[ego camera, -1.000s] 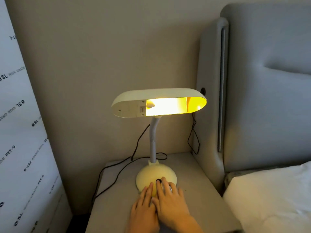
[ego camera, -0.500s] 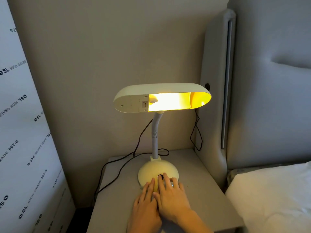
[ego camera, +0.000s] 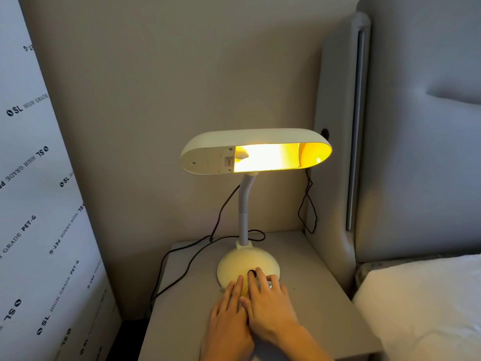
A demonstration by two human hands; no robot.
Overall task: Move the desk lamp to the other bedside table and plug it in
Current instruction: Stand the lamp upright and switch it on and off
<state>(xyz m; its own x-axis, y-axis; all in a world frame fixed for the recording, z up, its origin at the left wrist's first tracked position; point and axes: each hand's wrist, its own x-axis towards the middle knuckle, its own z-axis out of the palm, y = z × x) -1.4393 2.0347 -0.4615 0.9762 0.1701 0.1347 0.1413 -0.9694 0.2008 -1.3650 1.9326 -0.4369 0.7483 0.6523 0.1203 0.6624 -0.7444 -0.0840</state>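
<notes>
Head view: desk lamp (ego camera: 248,204) lit, centre frame on bedside table (ego camera: 325,295), shade's long axis left-right. Left hand (ego camera: 229,319) and right hand (ego camera: 270,306) flat, fingers together, holding nothing; right fingertips (ego camera: 257,272) at base switch (ego camera: 251,273), nearer.

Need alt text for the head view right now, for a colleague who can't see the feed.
A lit cream desk lamp stands on a grey bedside table, with both hands lying flat, side by side, fingertips on its round base: left hand, right hand. Its black cord trails off the table's left edge; a grey padded headboard and white pillow sit right.
</notes>
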